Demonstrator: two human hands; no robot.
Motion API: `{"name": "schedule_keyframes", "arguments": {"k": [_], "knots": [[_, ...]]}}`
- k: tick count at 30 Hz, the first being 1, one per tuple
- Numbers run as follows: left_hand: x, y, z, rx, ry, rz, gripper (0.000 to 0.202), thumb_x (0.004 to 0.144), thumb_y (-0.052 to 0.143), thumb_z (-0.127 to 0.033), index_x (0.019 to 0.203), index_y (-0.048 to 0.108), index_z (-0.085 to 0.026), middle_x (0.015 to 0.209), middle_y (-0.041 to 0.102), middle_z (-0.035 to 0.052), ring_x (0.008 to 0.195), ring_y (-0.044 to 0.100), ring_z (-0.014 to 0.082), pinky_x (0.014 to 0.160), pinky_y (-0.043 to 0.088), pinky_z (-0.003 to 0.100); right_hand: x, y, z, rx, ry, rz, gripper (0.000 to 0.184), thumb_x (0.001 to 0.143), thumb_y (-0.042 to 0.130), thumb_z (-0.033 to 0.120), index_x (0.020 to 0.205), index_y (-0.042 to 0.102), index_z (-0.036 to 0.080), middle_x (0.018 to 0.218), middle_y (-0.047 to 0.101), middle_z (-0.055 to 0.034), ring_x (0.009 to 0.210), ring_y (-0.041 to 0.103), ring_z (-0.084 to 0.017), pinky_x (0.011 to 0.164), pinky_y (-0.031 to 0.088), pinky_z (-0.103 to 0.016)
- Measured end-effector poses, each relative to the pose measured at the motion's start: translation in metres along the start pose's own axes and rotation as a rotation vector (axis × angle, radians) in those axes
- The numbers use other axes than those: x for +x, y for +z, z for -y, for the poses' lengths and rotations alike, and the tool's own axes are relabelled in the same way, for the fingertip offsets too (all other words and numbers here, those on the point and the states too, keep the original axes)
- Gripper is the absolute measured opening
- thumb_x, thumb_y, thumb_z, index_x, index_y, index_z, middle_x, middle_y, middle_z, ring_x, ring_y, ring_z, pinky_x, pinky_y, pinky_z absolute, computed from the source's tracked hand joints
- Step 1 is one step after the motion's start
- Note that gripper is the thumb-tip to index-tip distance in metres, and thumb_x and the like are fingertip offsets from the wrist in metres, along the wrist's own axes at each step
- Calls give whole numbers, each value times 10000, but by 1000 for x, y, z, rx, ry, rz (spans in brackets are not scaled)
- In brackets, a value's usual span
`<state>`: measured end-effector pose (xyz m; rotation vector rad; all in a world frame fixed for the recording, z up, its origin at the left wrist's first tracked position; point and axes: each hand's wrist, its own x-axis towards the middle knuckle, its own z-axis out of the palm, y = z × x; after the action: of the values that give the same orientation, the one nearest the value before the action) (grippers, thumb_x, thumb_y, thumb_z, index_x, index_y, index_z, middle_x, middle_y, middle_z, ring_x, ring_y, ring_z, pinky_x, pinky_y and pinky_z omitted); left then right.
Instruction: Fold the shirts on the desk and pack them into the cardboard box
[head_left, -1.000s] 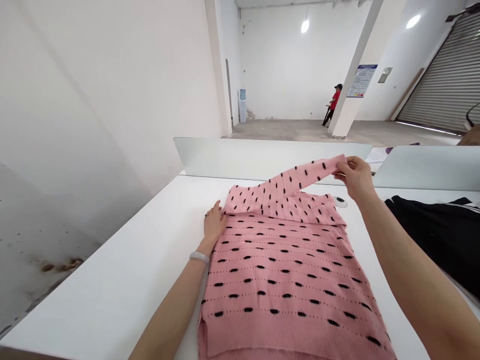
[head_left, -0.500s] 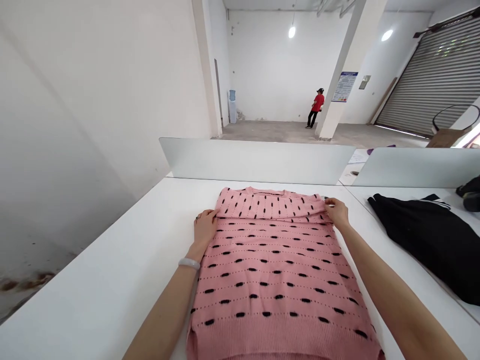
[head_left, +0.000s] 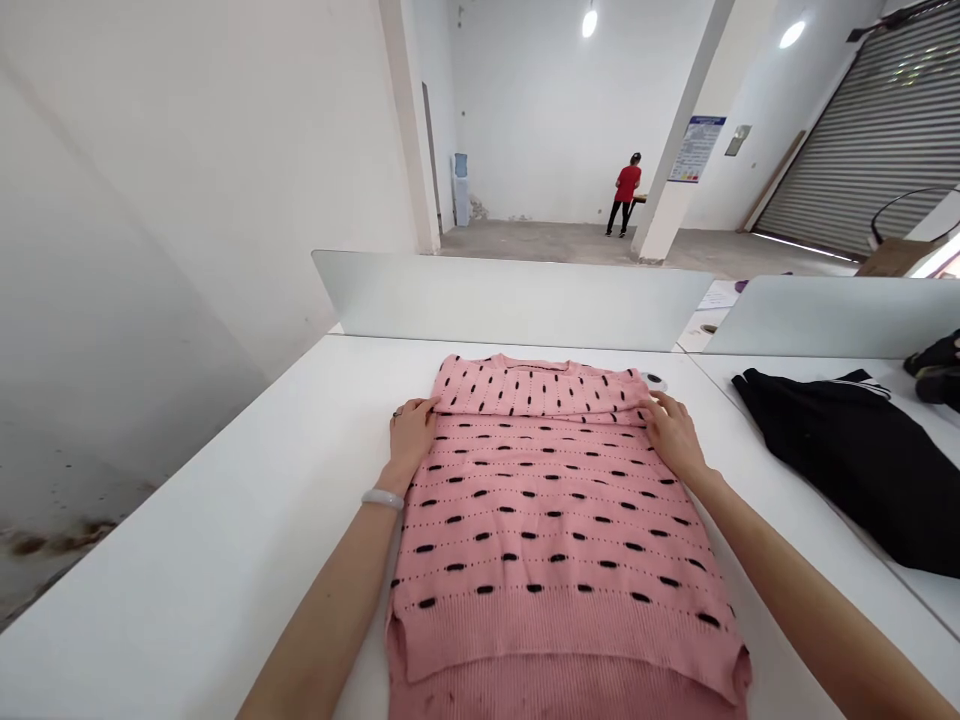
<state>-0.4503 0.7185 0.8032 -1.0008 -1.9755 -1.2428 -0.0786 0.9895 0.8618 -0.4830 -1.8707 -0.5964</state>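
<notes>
A pink knitted sweater [head_left: 540,510] with black dashes lies flat on the white table [head_left: 247,480], its neckline away from me and its ribbed hem nearest. Its sleeves are folded across the upper chest, one over the other. At the sweater's left edge, my left hand [head_left: 411,435] has its fingertips closed on the folded sleeve; a ring and a pale bangle show on it. My right hand [head_left: 675,435] grips the opposite edge with its fingers, level with the left one. The undersides of both grips are hidden.
Black folded clothing [head_left: 847,460] with white stripes lies to the right. Behind the sweater stands a frosted divider [head_left: 510,300]; a small round white item [head_left: 655,381] sits near the right hand. A person in red [head_left: 626,190] stands far back. A wall [head_left: 150,250] borders the left.
My view has tipped down a little, showing more of the hem. My right hand has shifted slightly inward along the sleeve edge, uncovering the round item. The far person has turned and moved.
</notes>
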Motion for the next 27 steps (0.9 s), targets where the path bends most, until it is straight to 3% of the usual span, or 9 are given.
{"name": "schedule_keyframes", "arguments": {"k": [3,6,9,12,16,20,23,25,27], "knots": [[-4,-3,-5,19,34,-68,430,918,403,-218,1318,558,-193,1342,500,138,1236,463,305,1031,393,454,-42,-26,17,60,-220,100,340,896,398,175,1145,627,210,1299,541,-107,1155,506,-282,929,484,-474],[-18,-10,-17,104,263,-86,473,891,379,-102,1332,532,-177,1431,426,147,1369,320,310,1111,295,484,-87,-54,28,147,-335,249,330,941,399,213,1185,621,238,1303,556,-76,1185,517,-257,966,487,-462],[-45,-25,-31,140,594,122,531,866,360,-34,1324,536,-237,1466,424,84,1427,245,269,1156,218,491,-125,-80,30,181,-379,359,369,960,384,208,1269,580,257,1344,543,-60,1231,508,-245,1000,481,-458],[-87,-44,-39,123,782,375,558,882,323,-19,1350,506,-264,1448,465,54,1426,278,230,1138,278,452,-151,-99,26,196,-386,387,388,959,390,201,1307,549,267,1368,529,-57,1244,505,-248,994,491,-460],[-146,-72,-30,162,827,540,558,884,350,-10,1359,497,-262,1454,466,66,1407,331,234,1100,352,419,-178,-118,27,233,-368,406,399,953,415,217,1331,521,294,1378,522,-46,1236,518,-246,944,526,-426],[-195,-94,-7,138,813,494,470,931,362,-71,1327,533,-259,1452,468,71,1382,376,235,1078,403,402,-201,-136,38,235,-344,384,376,944,423,238,1299,534,296,1356,532,-60,1192,550,-249,878,549,-412],[-223,-106,6,98,780,453,392,971,444,-288,1357,499,-242,1428,491,91,1347,419,245,1059,433,399,-213,-148,50,234,-329,376,310,924,484,296,1220,576,293,1298,565,-69,1165,563,-261,923,524,-446],[-238,-111,11,92,762,452,549,909,556,-433,1402,438,-222,1424,487,114,1345,411,273,1073,417,430,-219,-152,58,219,-347,401,386,882,569,389,1255,561,291,1302,563,-79,1185,545,-294,1010,458,-514],[-250,-114,10,110,754,460,666,842,646,-452,1413,406,-207,1397,502,128,1330,415,293,1093,382,471,-226,-152,67,197,-380,434,578,815,642,482,1339,507,277,1330,543,-98,1211,515,-333,1039,417,-557]]}}
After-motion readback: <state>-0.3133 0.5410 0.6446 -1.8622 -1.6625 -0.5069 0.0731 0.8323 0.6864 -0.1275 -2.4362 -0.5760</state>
